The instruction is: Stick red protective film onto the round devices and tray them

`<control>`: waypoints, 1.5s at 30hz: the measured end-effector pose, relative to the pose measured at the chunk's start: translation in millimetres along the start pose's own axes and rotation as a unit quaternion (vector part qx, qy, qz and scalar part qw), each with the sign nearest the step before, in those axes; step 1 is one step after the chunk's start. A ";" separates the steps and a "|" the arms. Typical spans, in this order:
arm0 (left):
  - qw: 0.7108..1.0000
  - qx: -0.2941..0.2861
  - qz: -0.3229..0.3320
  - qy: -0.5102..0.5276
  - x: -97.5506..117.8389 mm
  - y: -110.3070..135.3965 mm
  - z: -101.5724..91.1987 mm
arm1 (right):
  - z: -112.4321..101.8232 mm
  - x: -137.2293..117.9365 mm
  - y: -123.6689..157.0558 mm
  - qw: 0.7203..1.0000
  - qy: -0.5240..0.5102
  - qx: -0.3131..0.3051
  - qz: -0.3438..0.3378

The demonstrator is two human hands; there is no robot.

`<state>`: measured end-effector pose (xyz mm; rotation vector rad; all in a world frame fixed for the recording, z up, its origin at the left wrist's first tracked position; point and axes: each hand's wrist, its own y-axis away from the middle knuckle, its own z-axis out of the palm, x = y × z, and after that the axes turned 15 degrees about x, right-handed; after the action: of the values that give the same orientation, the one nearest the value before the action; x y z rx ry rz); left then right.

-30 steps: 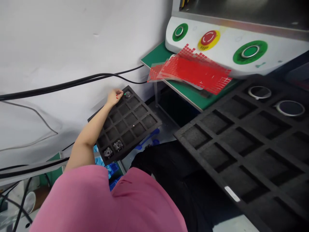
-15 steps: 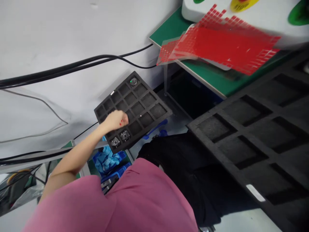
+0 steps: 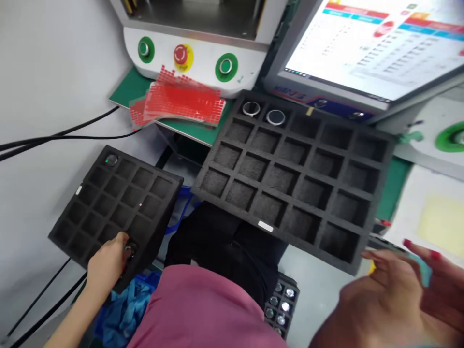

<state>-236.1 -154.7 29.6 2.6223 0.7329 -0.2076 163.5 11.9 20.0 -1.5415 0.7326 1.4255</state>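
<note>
Since the earlier frame, the left hand [image 3: 108, 261] has moved from the middle pockets of the small foam tray [image 3: 105, 205] to the round module [image 3: 130, 249] at its near edge, and the view has swung so that the big foam tray [image 3: 283, 178] shows whole. The small foam tray tilts to the left of the big foam tray; their nearest corners leave a narrow gap, with a blue plastic frame [image 3: 183, 203] below it. Bent fingers cover part of the module, so I cannot tell whether they are clamped on it or merely touching. Another round module, with a green dot [image 3: 111, 160], sits in the small tray's far corner.

Just off the big foam tray's near right corner, the right hand [image 3: 391, 290] has its fingers spread apart, blurred; I cannot tell whether a fingertip touches the edge. Two ringed discs [image 3: 263, 113] fill the tray's far left pockets. Its far edge lies close before the monitor [image 3: 366, 53], leaving little room, while its near edge juts out over the black trousers [image 3: 221, 237]. Left of its far corner, red-patterned film sheets [image 3: 186, 101] overhang the green bench [image 3: 126, 89].
</note>
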 end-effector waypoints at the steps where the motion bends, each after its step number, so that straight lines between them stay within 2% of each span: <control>1: 1.000 0.012 0.009 0.008 -4.4 -1.0 3.2 | -0.1 1.2 0.0 0.999 -0.014 0.039 -0.032; 3: 0.998 0.041 0.029 0.041 -16.3 -4.0 10.3 | 0.0 3.0 1.1 0.995 -0.031 0.070 -0.059; 6: 0.990 0.057 0.029 0.127 -34.9 -13.1 12.8 | -0.1 3.7 1.3 0.997 -0.045 0.056 -0.041; 9: 0.970 0.092 -0.018 0.225 -34.0 -27.8 -7.3 | -0.3 3.2 1.2 0.996 -0.077 0.043 -0.021; 11: 0.931 0.136 -0.051 0.334 -12.7 -37.6 -32.2 | -0.4 0.9 3.8 0.996 -0.088 0.019 -0.010; 13: 0.859 0.144 -0.045 0.489 24.7 -45.0 -59.3 | -0.3 -4.3 9.2 0.996 -0.077 -0.041 0.013; 15: 0.824 0.061 0.015 0.563 70.7 -49.2 -81.9 | -0.3 -12.7 16.6 0.990 -0.065 -0.120 0.032; 17: 0.786 0.006 0.076 0.613 116.1 -50.3 -96.0 | -0.2 -22.3 24.6 0.980 -0.068 -0.185 0.026; 20: 0.747 -0.028 0.161 0.645 169.7 -46.0 -103.4 | 0.4 -33.9 35.8 0.964 -0.087 -0.252 0.000; 22: 0.726 -0.047 0.219 0.650 193.3 -40.1 -104.5 | 1.5 -38.1 42.1 0.955 -0.091 -0.283 -0.012; 26: 0.691 -0.057 0.321 0.646 217.2 -26.9 -105.7 | 4.6 -40.0 49.9 0.944 -0.112 -0.308 -0.038; 29: 0.681 -0.027 0.351 0.642 222.7 -19.1 -102.3 | 5.7 -39.2 51.5 0.945 -0.113 -0.303 -0.050; 32: 0.688 -0.015 0.343 0.639 223.5 -12.8 -94.8 | 3.3 -37.7 51.7 0.947 -0.110 -0.287 -0.095; 35: 0.697 -0.023 0.299 0.651 224.5 -8.2 -89.7 | -3.6 -36.6 52.2 0.931 -0.127 -0.307 -0.148; 37: 0.679 -0.055 0.265 0.683 226.4 -7.3 -89.3 | -8.8 -36.5 52.7 0.916 -0.138 -0.329 -0.182; 38: 0.658 -0.089 0.250 0.705 227.6 -7.7 -89.5 | -10.8 -36.3 52.8 0.910 -0.141 -0.337 -0.194; 43: 0.493 -0.335 0.194 0.779 233.1 -16.1 -87.9 | -10.9 -32.7 52.1 0.903 -0.144 -0.344 -0.212; 45: 0.463 -0.396 0.172 0.774 234.9 -18.9 -86.0 | -11.0 -33.1 52.4 0.903 -0.131 -0.348 -0.214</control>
<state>-43.3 5.3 43.0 1.2287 0.3957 2.2367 117.1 -25.3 40.6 -1.8270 -0.3225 1.5801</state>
